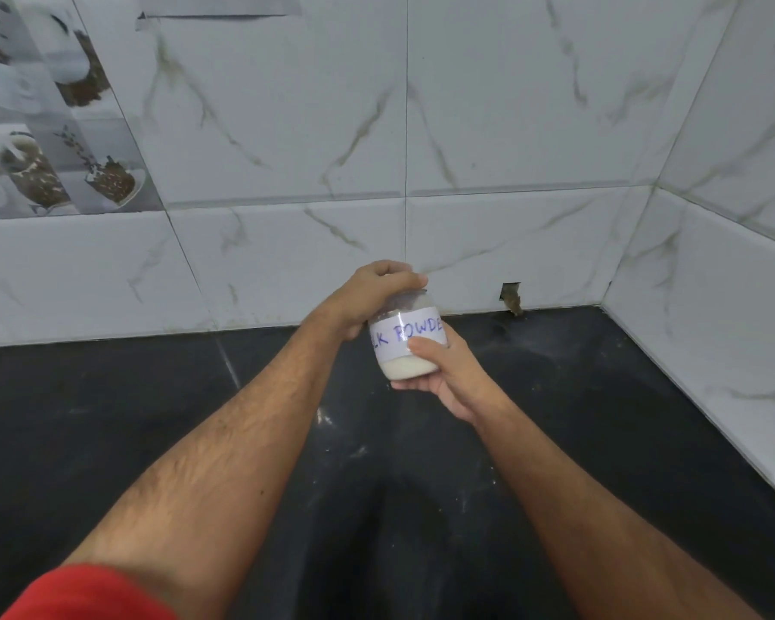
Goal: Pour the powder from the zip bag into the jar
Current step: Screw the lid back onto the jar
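1. Head view looks down at a black counter (600,396) set in a corner of white marbled wall tiles (488,105).
2. Both bare forearms reach forward, and the two hands meet on a clear jar (406,346) held in the air above the counter, near the back wall.
3. Right hand (444,373) cups the jar from below and the side, its thumb pressed on the white label (403,331), which reads partly "LK POWDE" in blue.
4. Left hand (376,293) is curled down over the jar's top, fingers wrapped around it; the lid itself is hidden under the hand.
5. White powder (406,368) fills only the bottom of the jar, which tilts slightly.
6. Faint white dust specks the counter (327,418) under the hands.
7. A red sleeve (86,592) shows at the lower left.
8. Printed picture tiles (41,127) cover the wall at the left.
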The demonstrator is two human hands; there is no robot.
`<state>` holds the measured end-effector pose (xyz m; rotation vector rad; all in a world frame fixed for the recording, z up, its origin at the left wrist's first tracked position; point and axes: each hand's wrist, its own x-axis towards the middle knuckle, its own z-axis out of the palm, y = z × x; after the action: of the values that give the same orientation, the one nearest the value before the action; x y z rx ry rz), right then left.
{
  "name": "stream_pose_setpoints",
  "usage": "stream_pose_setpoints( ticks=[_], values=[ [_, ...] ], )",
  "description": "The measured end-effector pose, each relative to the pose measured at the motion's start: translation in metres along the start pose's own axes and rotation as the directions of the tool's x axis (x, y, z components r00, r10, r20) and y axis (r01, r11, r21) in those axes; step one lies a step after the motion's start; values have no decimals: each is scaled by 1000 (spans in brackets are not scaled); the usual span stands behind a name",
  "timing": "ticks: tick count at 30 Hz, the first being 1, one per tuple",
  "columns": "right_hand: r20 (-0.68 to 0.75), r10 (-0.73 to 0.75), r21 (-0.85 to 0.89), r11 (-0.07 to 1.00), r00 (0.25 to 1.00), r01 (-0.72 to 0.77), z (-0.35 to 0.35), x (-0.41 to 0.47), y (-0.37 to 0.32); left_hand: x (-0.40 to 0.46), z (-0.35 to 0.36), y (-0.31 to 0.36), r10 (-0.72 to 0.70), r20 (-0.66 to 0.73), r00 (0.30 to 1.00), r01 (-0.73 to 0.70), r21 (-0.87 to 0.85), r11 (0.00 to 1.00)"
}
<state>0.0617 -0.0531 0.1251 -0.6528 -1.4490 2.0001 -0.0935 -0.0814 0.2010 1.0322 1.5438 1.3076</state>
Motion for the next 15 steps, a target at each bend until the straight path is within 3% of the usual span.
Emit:
stream_pose_setpoints(
  ticks=[3,6,10,15],
  values=[
    [60,41,82,996,997,-46,-4,-3,2,-4,-7,-1,-27,99,995,28,-5,1000],
    [-84,-13,-132,991,996,2,1,0,2,0,-16,-6,-25,40,999,20,115,993],
    [-196,-186,-508,859,963,63,10,-3,-6,2,-4,-5,-5,-60,998,17,216,976],
    [-211,-215,-574,817,954,57,16,-4,-7,6,0,-10,35,-165,986,-3,188,982]
  ],
)
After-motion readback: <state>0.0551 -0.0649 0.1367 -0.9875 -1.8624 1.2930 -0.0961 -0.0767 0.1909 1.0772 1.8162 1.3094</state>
